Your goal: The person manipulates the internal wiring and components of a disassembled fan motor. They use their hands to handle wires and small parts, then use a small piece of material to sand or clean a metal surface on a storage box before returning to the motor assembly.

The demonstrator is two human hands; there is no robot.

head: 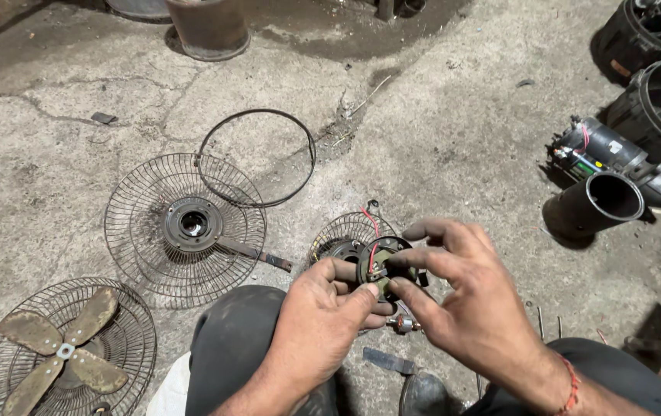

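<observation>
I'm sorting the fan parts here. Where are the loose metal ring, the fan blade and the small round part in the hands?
loose metal ring [309, 146], head view, right side of the hoop.
fan blade [65, 351], head view, centre hub.
small round part [385, 256], head view, dark face.

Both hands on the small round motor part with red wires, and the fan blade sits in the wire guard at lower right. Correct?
Not quite. The head view shows both the left hand and right hand on the round motor part with red wires, but the fan blade sits in the wire guard at lower left, not lower right.
</observation>
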